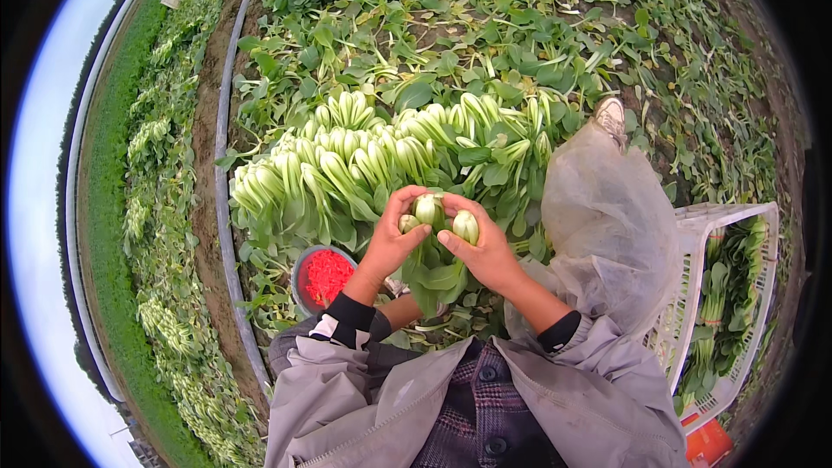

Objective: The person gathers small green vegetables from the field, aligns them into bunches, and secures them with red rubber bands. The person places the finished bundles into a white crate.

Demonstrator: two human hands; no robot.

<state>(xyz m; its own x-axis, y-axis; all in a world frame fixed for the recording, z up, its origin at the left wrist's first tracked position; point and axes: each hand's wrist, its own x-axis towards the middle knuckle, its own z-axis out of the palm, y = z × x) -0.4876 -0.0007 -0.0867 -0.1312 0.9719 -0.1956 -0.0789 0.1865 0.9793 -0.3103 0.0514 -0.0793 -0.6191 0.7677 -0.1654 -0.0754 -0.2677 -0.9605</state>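
Observation:
Both my hands are cupped together around several heads of bok choy (428,209), their pale stem bases pointing up and their green leaves hanging down between my wrists. My left hand (398,234) closes round the left side, with a smaller stem base by its thumb. On the other side my right hand (478,247) holds one head (466,227) between thumb and fingers. Just beyond my hands, cut bok choy (344,156) lies in rows on the ground, bases up. A grey bowl (297,283) of red rubber bands (328,276) stands left of my left forearm.
A white plastic crate (686,273) with banded bok choy bunches (714,292) is at the right, a red object (708,443) beneath it. My plastic-covered leg (604,221) extends beside the crate. A grey hose (224,143) runs along the left. Loose leaves cover the ground beyond the rows.

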